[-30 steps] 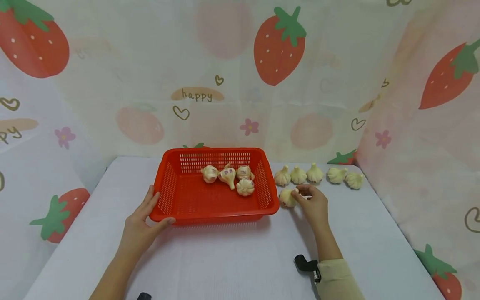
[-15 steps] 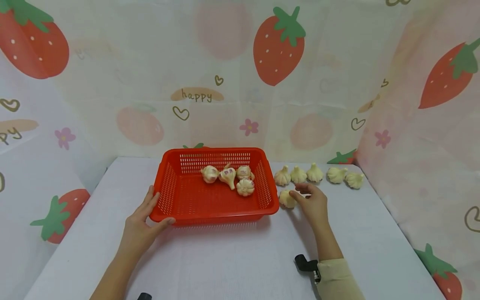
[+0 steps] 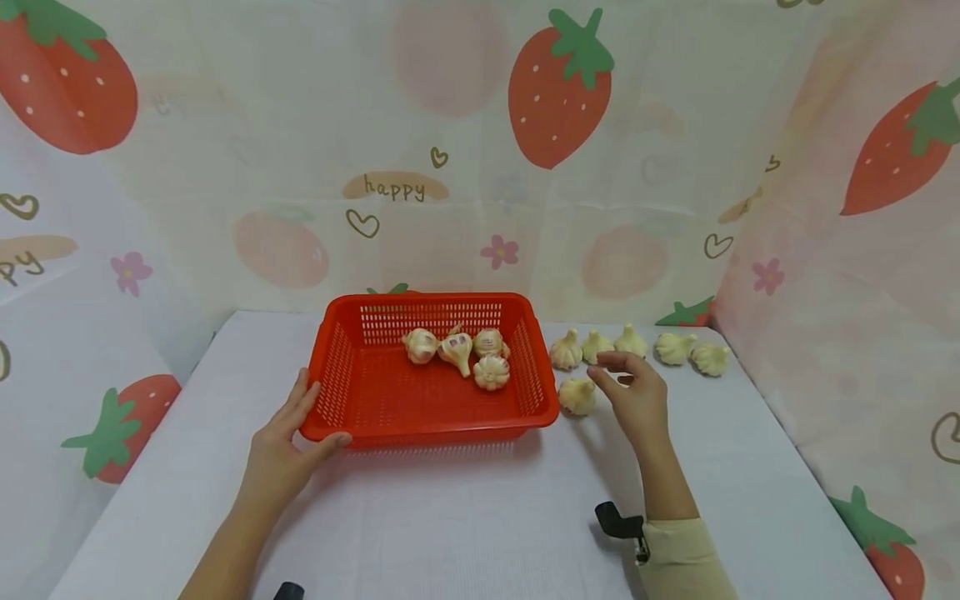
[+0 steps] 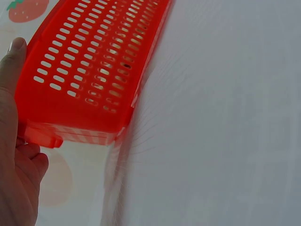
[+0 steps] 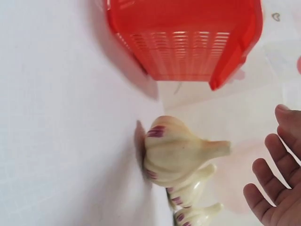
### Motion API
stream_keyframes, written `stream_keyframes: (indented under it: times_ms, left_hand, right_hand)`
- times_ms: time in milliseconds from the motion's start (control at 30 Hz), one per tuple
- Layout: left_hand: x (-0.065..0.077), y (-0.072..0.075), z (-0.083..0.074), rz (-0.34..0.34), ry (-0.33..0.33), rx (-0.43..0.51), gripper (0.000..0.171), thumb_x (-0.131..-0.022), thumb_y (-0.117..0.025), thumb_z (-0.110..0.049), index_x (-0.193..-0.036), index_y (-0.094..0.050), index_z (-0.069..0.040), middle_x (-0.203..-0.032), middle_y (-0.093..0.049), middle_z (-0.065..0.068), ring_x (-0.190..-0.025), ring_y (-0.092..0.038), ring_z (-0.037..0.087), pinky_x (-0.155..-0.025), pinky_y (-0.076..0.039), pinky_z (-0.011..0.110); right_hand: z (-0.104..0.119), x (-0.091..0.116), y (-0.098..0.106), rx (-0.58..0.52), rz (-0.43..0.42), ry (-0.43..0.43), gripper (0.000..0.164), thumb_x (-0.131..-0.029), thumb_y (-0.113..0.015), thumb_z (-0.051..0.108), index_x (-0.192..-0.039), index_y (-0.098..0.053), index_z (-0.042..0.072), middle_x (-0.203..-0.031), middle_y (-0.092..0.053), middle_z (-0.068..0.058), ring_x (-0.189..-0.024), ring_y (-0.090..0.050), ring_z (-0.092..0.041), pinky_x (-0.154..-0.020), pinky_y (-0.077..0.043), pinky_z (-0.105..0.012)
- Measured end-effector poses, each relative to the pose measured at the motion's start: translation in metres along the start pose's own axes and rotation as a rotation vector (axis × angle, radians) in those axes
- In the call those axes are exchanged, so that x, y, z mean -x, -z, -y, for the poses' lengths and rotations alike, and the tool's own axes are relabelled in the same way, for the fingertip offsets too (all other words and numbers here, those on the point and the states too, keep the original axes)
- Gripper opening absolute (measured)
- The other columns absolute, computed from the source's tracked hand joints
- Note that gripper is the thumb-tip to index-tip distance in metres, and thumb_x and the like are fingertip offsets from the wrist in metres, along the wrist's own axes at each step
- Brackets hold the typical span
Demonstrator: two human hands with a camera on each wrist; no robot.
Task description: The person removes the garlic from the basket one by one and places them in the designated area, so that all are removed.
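My left hand (image 3: 281,458) grips the near left corner of a red plastic basket (image 3: 427,433), thumb along the front rim and fingers at the left side. In the left wrist view, curled fingers (image 4: 32,160) show by the basket's rim. Several garlic bulbs (image 3: 453,350) lie toward the right inside it. Just right of the basket, a single garlic bulb (image 3: 577,397) stands on the table, its stem pointing up in the right wrist view. Close to that bulb, my right hand (image 3: 637,400) holds nothing; its fingers (image 5: 273,179) are loosely bent and apart from it.
Behind the right hand, a row of garlic bulbs (image 3: 566,350) runs along the back of the white table (image 3: 450,525). Two of them (image 3: 690,354) lie farther right near the table's edge. A strawberry-printed cloth (image 3: 465,208) hangs behind and at the sides.
My right hand has let go of the single bulb's stem and drawn slightly up and to the right. The bulb stays beside the basket. The left hand keeps its place.
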State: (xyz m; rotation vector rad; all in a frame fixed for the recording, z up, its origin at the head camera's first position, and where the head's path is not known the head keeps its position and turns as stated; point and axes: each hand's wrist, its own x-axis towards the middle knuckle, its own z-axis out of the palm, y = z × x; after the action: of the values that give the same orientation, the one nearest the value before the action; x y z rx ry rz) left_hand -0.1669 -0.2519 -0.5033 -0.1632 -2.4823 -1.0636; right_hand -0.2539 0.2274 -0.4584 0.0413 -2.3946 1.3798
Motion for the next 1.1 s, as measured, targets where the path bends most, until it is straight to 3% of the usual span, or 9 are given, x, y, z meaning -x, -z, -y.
stream_keyframes:
  times_ms: [200,667,933,1100]
  left_hand:
    - [0.000,0.001,-0.002,-0.002,-0.002,-0.003,0.095,-0.079,-0.089,-0.038,-0.157,-0.041,-0.016,-0.167,-0.030,-0.001,-0.151,-0.037,0.031,-0.102,-0.024,-0.002]
    - [0.001,0.001,-0.003,0.002,0.001,0.005,0.094,-0.079,-0.089,-0.038,-0.158,-0.041,-0.016,-0.167,-0.031,0.002,-0.150,-0.037,0.033,-0.101,-0.024,-0.002]
    - [0.000,0.001,0.000,0.001,-0.006,0.030,0.095,-0.079,-0.089,-0.037,-0.158,-0.041,-0.017,-0.167,-0.030,0.000,-0.151,-0.036,0.031,-0.102,-0.024,-0.002]
    - [0.001,0.001,-0.001,0.000,-0.007,0.028,0.095,-0.079,-0.089,-0.037,-0.157,-0.041,-0.015,-0.167,-0.030,0.000,-0.151,-0.037,0.032,-0.102,-0.024,-0.002]
  right_hand:
    - [0.014,0.003,0.002,-0.004,0.002,0.062,0.033,-0.090,-0.081,0.031,-0.114,-0.074,0.010,-0.113,-0.075,-0.005,-0.107,-0.065,-0.020,-0.097,-0.051,-0.044]
    - [0.055,0.019,-0.013,-0.031,0.100,0.213,0.025,-0.090,-0.081,0.022,-0.112,-0.075,0.012,-0.111,-0.075,-0.001,-0.109,-0.065,-0.018,-0.097,-0.052,-0.046]
    - [0.076,0.030,-0.025,-0.017,0.195,0.211,0.028,-0.091,-0.080,0.022,-0.118,-0.074,0.016,-0.120,-0.072,-0.001,-0.117,-0.064,-0.023,-0.102,-0.054,-0.051]
    - [0.092,0.024,-0.026,0.003,0.269,0.268,0.029,-0.092,-0.079,0.021,-0.120,-0.073,0.017,-0.120,-0.072,-0.001,-0.116,-0.064,-0.026,-0.099,-0.056,-0.053]
